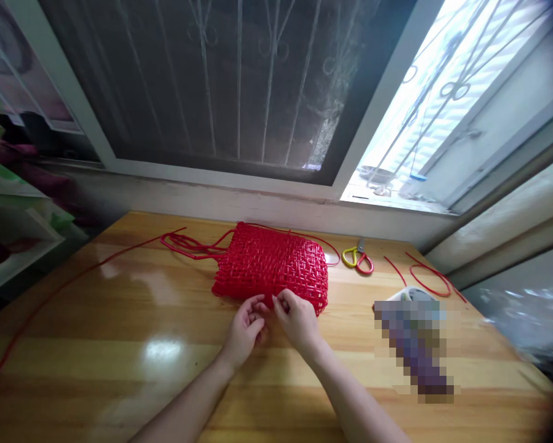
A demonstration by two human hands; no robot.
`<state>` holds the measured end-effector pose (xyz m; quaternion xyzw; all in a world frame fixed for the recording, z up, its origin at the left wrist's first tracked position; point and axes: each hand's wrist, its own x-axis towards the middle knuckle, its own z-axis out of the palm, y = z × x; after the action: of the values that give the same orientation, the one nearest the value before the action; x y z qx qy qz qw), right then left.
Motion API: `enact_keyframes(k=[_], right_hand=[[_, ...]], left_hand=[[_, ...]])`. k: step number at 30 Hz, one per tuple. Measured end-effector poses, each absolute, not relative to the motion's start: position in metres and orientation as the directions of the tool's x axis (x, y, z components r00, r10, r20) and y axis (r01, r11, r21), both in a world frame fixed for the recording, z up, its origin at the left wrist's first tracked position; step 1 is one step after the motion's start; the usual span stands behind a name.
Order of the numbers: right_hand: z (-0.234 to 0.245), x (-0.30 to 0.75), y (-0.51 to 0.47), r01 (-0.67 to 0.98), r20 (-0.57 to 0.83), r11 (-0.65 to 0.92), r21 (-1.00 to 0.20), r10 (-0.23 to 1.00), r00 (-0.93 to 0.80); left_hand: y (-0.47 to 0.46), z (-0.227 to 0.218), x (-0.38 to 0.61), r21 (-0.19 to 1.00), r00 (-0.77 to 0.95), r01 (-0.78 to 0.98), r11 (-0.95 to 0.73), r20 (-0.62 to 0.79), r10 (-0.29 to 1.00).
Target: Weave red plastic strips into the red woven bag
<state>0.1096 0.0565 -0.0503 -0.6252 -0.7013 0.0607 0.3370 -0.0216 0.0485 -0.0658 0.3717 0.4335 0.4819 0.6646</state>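
A red woven plastic-cord bag point(271, 261) lies on its side on the wooden table, with loops of red cord point(191, 245) trailing from its left end. At its near edge, my left hand point(246, 329) is loosely curled, the thumb apart from the forefinger, and nothing shows in it. Beside it my right hand point(297, 317) makes a pinch against the same edge of the bag. What lies between those fingertips is too small to make out.
Scissors point(360, 258) with yellow and red handles lie right of the bag. Farther right are loose red cord pieces point(431, 283) and a pixelated item point(415, 351). A long red cord point(73, 283) curves along the left side of the wooden table point(119, 357). A barred window point(239, 92) stands behind.
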Motion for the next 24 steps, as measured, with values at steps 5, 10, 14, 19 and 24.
enact_keyframes(k=[5,10,14,19,24], right_hand=[[-0.051,0.107,0.055,0.912,0.381,0.234,-0.335,0.92,-0.096],[-0.052,0.101,0.056,0.934,0.436,0.261,-0.243,0.89,-0.135],[-0.056,0.098,0.058,0.938,0.471,0.268,-0.218,0.871,-0.139],[-0.063,0.097,0.06,0.945,0.502,0.258,-0.198,0.855,-0.128],[-0.066,0.096,0.061,0.944,0.528,0.265,-0.197,0.84,-0.126]], left_hand=[[0.05,-0.067,-0.023,0.923,0.051,-0.294,0.25,-0.246,0.968],[0.063,-0.073,-0.022,0.996,-0.098,-0.068,0.061,-0.068,0.993],[0.066,-0.075,-0.025,0.957,-0.127,0.281,-0.076,0.116,0.985],[0.062,-0.075,-0.031,0.732,-0.046,0.617,-0.291,0.402,0.915],[0.066,-0.076,-0.035,0.529,0.069,0.757,-0.384,0.52,0.851]])
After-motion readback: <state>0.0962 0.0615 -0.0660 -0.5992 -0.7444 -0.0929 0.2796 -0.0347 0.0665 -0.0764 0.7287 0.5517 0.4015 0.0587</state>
